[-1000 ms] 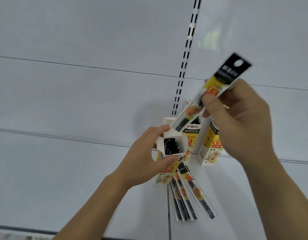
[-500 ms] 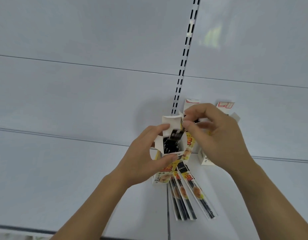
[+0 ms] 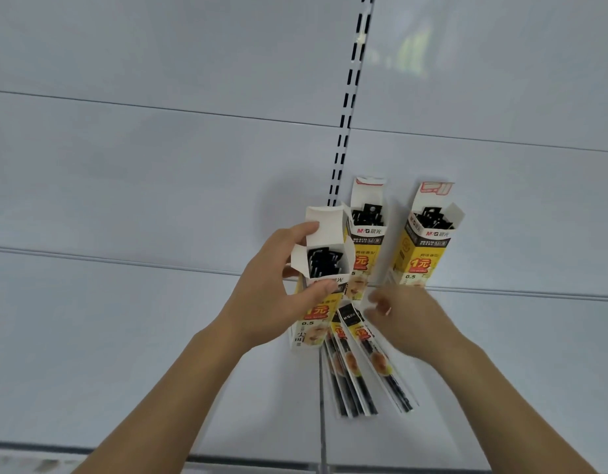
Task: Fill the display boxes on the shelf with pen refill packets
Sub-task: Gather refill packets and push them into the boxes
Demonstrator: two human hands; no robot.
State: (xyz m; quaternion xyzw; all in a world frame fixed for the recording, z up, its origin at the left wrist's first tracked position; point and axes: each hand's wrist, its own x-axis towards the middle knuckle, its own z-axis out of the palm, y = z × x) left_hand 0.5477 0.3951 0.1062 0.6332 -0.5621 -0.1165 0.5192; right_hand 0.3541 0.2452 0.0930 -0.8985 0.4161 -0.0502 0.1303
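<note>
Now: left hand (image 3: 278,295) grips box (image 3: 325,265) | right hand (image 3: 408,319) blurred, grip unclear | packets (image 3: 360,367) beneath

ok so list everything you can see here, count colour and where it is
held display box: one, white and yellow, upright on the shelf in the left hand, black packet tops inside
other display boxes: two, white and yellow, upright against the back wall, middle and right, both holding packets
loose refill packets: several, exact count unclear, clear with black and yellow print, fanned flat on the shelf
slotted upright: one, white with black slots, on the back wall
left hand: one, grips the held box
right hand: one, blurred, holds nothing, above the loose packets
</note>
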